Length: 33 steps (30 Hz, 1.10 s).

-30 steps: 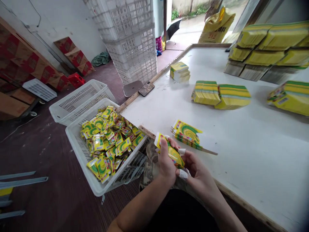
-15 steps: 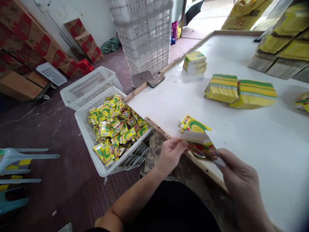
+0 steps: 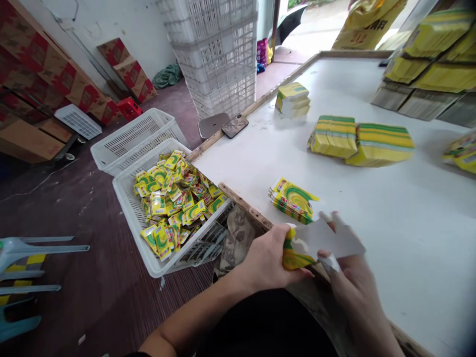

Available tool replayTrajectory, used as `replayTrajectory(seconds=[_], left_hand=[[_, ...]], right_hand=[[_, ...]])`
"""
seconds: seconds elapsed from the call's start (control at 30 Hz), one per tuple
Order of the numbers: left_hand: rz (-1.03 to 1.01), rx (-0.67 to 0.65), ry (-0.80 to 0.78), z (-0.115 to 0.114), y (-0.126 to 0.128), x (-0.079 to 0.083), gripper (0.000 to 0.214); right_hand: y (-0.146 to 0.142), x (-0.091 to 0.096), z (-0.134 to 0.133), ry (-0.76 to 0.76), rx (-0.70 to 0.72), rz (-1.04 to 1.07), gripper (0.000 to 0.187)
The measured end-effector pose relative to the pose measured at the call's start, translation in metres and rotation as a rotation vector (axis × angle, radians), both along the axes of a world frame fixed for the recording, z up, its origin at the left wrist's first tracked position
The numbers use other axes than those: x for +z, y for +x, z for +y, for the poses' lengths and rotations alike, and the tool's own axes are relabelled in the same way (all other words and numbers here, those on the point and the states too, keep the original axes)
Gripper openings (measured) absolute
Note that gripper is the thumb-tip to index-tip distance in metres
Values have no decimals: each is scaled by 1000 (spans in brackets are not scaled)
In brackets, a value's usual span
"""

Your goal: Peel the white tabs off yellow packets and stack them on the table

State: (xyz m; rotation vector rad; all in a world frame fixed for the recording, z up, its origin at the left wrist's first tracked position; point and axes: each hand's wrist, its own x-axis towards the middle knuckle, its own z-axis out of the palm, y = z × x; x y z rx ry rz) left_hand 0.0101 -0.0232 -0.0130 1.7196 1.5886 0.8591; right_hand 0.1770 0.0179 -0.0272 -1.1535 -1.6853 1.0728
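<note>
Between my two hands, at the table's near edge, is a yellow-green printed carton [image 3: 296,254], its blank whitish side partly folded up. My left hand [image 3: 266,258] is closed around its left end. The fingers of my right hand [image 3: 347,270] grip the pale flap end, slightly blurred by motion. Just beyond my hands lies a small stack of flat yellow-green cartons [image 3: 293,198] on the white table [image 3: 256,166]. To the left, a white plastic crate [image 3: 130,218] holds many small yellow cartons [image 3: 174,193].
Bundled carton stacks [image 3: 360,141] lie further back on the table, with a tall pile [image 3: 427,69] at the far right. A phone [image 3: 235,126] rests by the wooden rim. Stacked white crates [image 3: 219,54] stand behind; a pale blue plastic stool [image 3: 33,275] is at left.
The carton has come nearer to me and turned, now showing its blank side. My left hand has wrapped around its end. The flat stack is now less covered.
</note>
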Motion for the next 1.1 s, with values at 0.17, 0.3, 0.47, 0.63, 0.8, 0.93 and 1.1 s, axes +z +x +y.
replayTrajectory(seconds=[0.17, 0.3, 0.47, 0.63, 0.8, 0.93, 1.1], left_hand=[[88, -143, 175, -1, 3, -2, 77], [97, -144, 209, 1, -6, -2, 65], [23, -134, 20, 4, -14, -13, 66], [-65, -21, -1, 8, -17, -15, 68], [42, 5, -44, 9, -27, 3, 71], [101, -59, -82, 11, -36, 11, 78], [180, -121, -70, 15, -32, 15, 79]], right_hand=[[-19, -8, -3, -580, 130, 401, 61], [-21, -10, 3, -513, 164, 349, 64], [-23, -9, -5, -34, 296, 59, 61], [-29, -15, -6, 287, 302, -88, 50], [-22, -8, 6, 292, 392, -166, 44], [-12, 15, 15, 208, 549, -282, 50], [-8, 33, 23, 172, 618, -276, 43]])
